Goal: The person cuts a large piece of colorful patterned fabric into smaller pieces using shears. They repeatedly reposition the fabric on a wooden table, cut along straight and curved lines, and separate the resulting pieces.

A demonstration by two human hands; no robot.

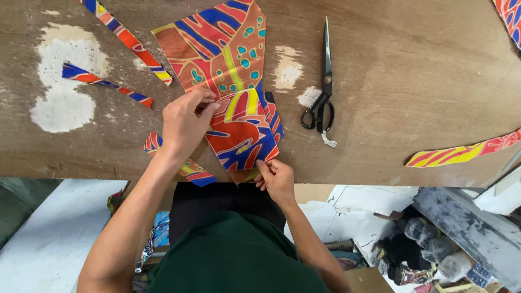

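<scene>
Patterned fabric piece (242, 133), red with blue and yellow swirls, lies folded on the desk (412, 87) near its front edge, overlapping the lower end of a larger orange panel (217, 49) of the same print. We pinch its upper left corner with our left hand (184, 122), fingers (205, 103) clenched on the cloth, and we pinch its lower right corner with our right hand (277, 179), right at the desk's edge. As we judge it, the main risk is the layers sliding out of line: the piece is held only at two corners, so an uneven pull could skew the fold or drag the orange panel along with it. Because the lower corner sits at the very edge, a loosened grip could let the cloth slip off toward our lap. Black scissors (324, 89) lie closed just to the right, well clear of both hands, and narrow offcut strips (106, 84) lie to the left, where a sweeping sleeve or wrist might scatter them.
</scene>
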